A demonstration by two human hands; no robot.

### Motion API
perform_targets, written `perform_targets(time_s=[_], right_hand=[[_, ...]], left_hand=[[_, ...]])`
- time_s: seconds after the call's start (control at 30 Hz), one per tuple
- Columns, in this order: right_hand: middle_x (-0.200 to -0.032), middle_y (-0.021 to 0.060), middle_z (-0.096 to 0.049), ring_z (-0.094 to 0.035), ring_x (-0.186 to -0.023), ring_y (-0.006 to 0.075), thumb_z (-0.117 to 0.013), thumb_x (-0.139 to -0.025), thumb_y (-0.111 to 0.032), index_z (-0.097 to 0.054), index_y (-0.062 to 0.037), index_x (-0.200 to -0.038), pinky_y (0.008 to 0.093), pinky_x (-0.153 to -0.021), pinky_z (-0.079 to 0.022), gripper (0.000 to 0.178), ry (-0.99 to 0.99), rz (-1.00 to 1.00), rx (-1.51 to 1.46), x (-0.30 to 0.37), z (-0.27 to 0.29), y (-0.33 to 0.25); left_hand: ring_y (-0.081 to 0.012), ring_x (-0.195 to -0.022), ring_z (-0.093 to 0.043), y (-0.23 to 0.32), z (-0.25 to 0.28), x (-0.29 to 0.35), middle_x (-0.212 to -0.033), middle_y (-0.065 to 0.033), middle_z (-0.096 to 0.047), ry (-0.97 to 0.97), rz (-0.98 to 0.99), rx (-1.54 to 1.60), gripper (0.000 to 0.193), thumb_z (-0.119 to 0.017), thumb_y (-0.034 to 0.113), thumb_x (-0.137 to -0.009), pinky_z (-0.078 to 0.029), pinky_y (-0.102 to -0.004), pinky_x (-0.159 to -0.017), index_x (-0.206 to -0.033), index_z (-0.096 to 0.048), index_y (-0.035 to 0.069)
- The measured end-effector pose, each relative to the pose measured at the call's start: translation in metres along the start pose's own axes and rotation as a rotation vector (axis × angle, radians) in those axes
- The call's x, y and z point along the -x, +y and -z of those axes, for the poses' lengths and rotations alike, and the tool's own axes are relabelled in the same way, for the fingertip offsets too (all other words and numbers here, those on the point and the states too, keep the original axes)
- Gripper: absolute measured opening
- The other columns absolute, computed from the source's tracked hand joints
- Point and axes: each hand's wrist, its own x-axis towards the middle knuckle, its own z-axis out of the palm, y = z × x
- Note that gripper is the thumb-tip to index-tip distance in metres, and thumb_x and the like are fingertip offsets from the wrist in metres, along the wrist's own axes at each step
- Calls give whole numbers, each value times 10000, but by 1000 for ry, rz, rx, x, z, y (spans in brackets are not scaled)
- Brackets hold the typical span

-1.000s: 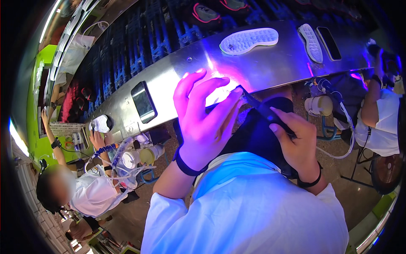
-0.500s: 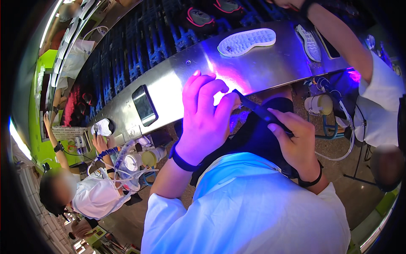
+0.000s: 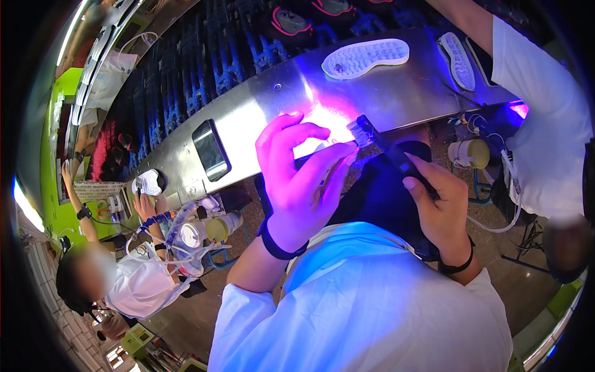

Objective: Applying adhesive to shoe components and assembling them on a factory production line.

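Beside a shiny steel worktop [image 3: 412, 90], my right hand [image 3: 443, 211] clamps its fingers on a slim black bristled brush [image 3: 395, 154]; whether my left hand [image 3: 294, 180], fingers curled, holds anything, I cannot tell.

We identify a footwear workshop by the white, ridged shoe sole [image 3: 367, 58] on the long, grey metal bench [image 3: 412, 90] and dark, pink-edged shoe pieces [image 3: 291, 22] at upper centre.
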Motion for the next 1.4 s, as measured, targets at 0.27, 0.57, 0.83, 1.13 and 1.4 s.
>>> perform_targets(time_s=[0.27, 0.57, 0.83, 1.13, 1.4], right_hand=[[-780, 121, -622, -580, -619, 248, -748, -861, -73, -700, -39, -1186, 321, -587, -464, 331, -14, 33, 30, 1, -8, -4], [-770, 122, -605, -569, -608, 253, -734, -874, -67, -689, -29, -1183, 336, -574, -457, 315, -18, 50, 52, 1, -11, -2], [-780, 120, -590, -549, -612, 247, -721, -894, -75, -685, -30, -1198, 329, -572, -449, 309, -2, 51, 44, 1, -13, 2], [-795, 119, -594, -550, -624, 232, -713, -906, -66, -681, -34, -1217, 315, -586, -455, 314, 21, 49, 35, -1, -14, 0], [-797, 116, -599, -545, -636, 209, -719, -908, -68, -685, -26, -1215, 299, -599, -456, 311, 57, 25, 26, -1, -13, 0]], left_hand=[[-348, -1195, -543, 2, -9, 3, -1120, -54, -671, 27, -101, -135, 324, -835, 107, -690, -411, -545, -1047, -1004, -771, 155], [-363, -1183, -529, -2, -26, 1, -1116, -93, -611, -29, -110, -231, 204, -755, 82, -742, -419, -562, -1057, -930, -678, 66], [-417, -1201, -472, -3, -24, 0, -1144, -162, -538, -124, 1, -177, 125, -687, 45, -822, -417, -539, -1023, -925, -616, 36], [-425, -1178, -475, 1, -22, 1, -1154, -169, -522, -78, 95, -90, 121, -679, 31, -835, -391, -518, -978, -934, -609, 26], [-398, -1159, -482, 0, -24, 5, -1119, -167, -533, -71, 189, 25, 94, -671, 66, -862, -360, -510, -1004, -935, -616, 41]])
